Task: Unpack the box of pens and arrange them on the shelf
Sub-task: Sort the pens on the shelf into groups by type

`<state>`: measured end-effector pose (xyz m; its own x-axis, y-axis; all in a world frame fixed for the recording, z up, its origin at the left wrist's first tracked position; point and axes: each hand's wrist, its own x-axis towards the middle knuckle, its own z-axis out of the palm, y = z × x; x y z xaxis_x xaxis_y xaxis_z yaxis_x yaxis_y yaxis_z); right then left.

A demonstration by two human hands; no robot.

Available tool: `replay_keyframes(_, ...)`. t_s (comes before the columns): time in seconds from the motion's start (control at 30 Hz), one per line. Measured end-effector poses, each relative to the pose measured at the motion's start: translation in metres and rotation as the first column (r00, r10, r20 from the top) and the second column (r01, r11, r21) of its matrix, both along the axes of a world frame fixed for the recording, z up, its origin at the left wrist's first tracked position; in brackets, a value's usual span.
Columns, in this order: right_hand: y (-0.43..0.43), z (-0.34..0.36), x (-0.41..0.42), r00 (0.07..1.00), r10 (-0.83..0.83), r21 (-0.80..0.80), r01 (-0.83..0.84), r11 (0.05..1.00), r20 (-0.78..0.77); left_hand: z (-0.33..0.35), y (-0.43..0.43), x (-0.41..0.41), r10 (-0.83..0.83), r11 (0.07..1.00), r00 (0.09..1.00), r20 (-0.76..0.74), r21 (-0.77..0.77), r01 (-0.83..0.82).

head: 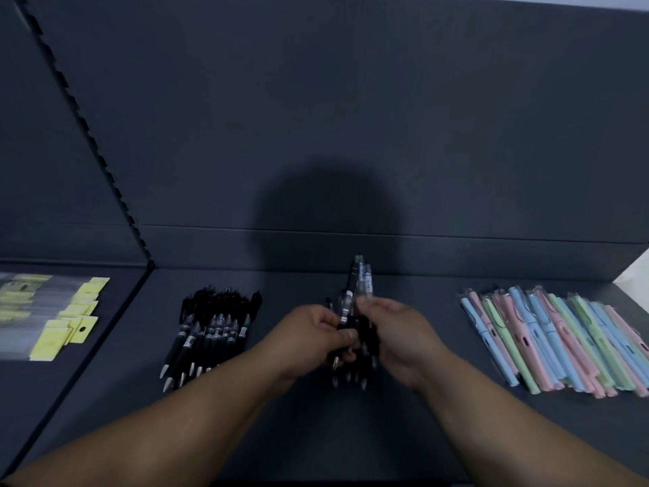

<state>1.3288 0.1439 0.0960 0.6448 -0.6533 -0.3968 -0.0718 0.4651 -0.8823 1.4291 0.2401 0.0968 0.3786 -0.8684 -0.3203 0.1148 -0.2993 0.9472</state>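
Held pens: a bundle of black pens (352, 323) in the middle of the scene, lifted just above the shelf (316, 434). They stand roughly upright, with silver tips pointing near and down. Two or three stick out at the far end, their clear parts showing above the fingers.
Left hand: the left hand (316, 332) is grasping the bundle from the left, fingers curled round it and the thumb laid across the barrels.
Right hand: the right hand (397, 332) is grasping the same bundle from the right. Its thumb and fingers pinch the pens that stick out; motion blur hides the exact finger placement.
Black pile: more black pens (210, 332) lie on the shelf left of the hands, side by side in a slanted row. Their silver tips point near-left and their clips point far.
Pastel pens: a heap of blue, pink and green pens (555, 339) in clear sleeves lies right of the hands, well apart from them, fanned out toward near-right.
Packets: clear packets (52, 318) with yellow hang tags lie stacked on the next shelf bay, far left.
Upright: a slotted dark strip (87, 135) runs diagonally between the two bays.
Back panel: a dark wall (351, 100) behind the shelf carries a head-shaped shadow (326, 212).
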Motion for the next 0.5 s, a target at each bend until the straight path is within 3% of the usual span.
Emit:
replay_keyframes(0.1, -0.004, 0.001, 0.001, 1.0, -0.014, -0.012, 0.014, 1.0, -0.022, -0.002, -0.005, -0.006, -0.024, 1.0, 0.999, -0.029, 0.007, 0.024)
replay_keyframes(0.2, -0.012, 0.0, -0.001, 0.992, -0.093, -0.065, 0.088, 0.994, -0.087, -0.007, -0.008, -0.005, 0.055, 0.998, 0.998, -0.013, 0.028, -0.054)
replay_keyframes(0.3, -0.022, -0.008, -0.014, 0.947, -0.129, -0.239, 0.058, 0.969, -0.293, -0.014, -0.005, 0.011, 0.171, 0.974, 0.951, 0.256, 0.099, -0.202)
replay_keyframes(0.4, -0.025, -0.021, -0.027, 0.808, -0.144, -0.482, -0.189, 0.856, -0.572, -0.019, 0.001, 0.029, 0.037, 0.946, 0.782, 0.622, 0.23, -0.227)
replay_keyframes(0.5, -0.025, -0.025, -0.028, 0.7, -0.172, -0.598, -0.426, 0.679, -0.693, -0.024, 0.003, 0.028, -0.123, 0.92, 0.719, 0.684, 0.35, -0.175)
